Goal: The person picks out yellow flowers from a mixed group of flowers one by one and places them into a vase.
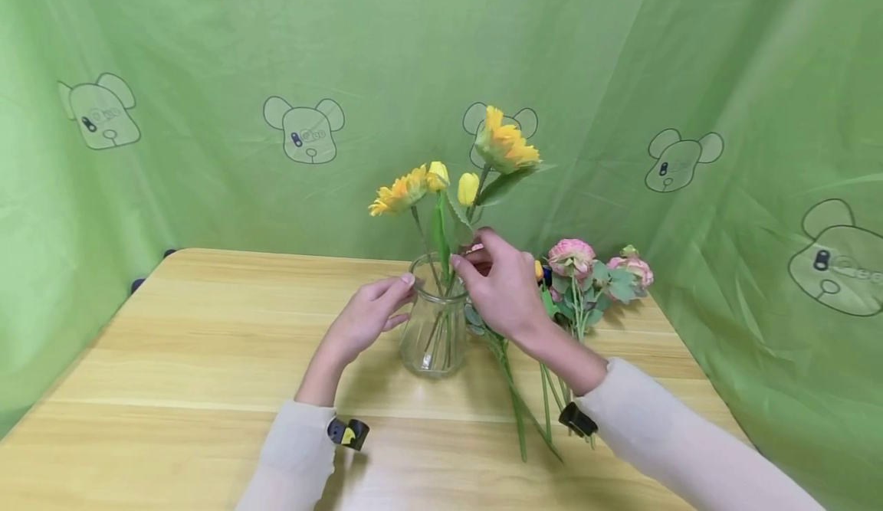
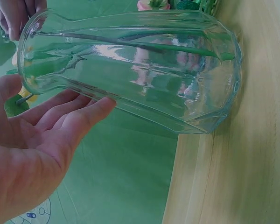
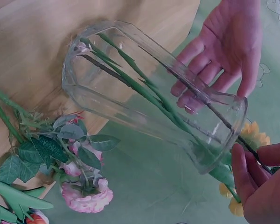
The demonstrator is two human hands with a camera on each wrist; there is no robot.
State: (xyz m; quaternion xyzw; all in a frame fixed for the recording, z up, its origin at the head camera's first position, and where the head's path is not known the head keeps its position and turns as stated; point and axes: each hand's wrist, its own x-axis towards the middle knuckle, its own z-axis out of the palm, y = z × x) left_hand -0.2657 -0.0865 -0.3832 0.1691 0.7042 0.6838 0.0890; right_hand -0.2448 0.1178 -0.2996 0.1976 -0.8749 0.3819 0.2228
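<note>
A clear glass vase (image 1: 433,342) stands upright on the table, with two yellow sunflowers and two yellow tulips (image 1: 467,188) in it. The left hand (image 1: 375,308) is at the vase's left side, thumb at the rim and fingers fairly straight along the neck; its palm faces the glass in the right wrist view. Just above the mouth, the right hand (image 1: 502,285) pinches the dark stem (image 3: 249,148) of the taller sunflower (image 1: 507,143). The other sunflower (image 1: 400,191) leans left over the rim. Green and dark stems (image 3: 149,95) show through the glass.
Pink flowers (image 1: 571,257) with green leaves lie on the wooden table (image 1: 241,342) right of the vase, stems toward the front. An orange bloom (image 3: 37,218) lies among them. A green curtain (image 1: 386,51) with bear-face prints hangs behind and at both sides.
</note>
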